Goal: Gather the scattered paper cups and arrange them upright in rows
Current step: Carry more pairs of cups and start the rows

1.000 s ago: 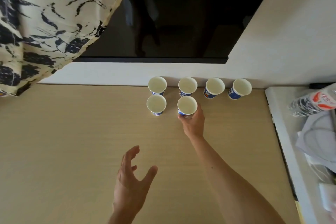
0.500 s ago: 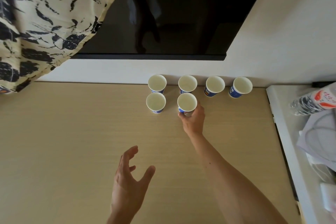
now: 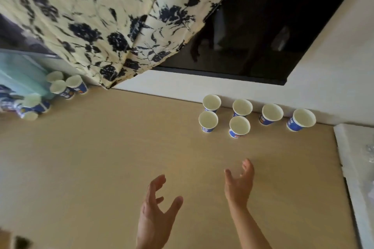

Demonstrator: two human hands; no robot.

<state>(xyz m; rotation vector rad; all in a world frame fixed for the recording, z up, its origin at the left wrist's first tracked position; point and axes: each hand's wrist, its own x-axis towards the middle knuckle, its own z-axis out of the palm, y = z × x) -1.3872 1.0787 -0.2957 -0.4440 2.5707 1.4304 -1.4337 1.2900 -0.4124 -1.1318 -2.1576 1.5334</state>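
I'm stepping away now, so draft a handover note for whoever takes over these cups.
Hands: left hand and right hand are open and empty, over the table.
Done: six cups stand upright by the wall, with a back row of four and a front row of two.
Left: fill the front row from the loose cups at the far left. They are blurred, so their poses are unclear.

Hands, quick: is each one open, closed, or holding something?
Left hand: open, holding nothing.
Right hand: open, holding nothing.
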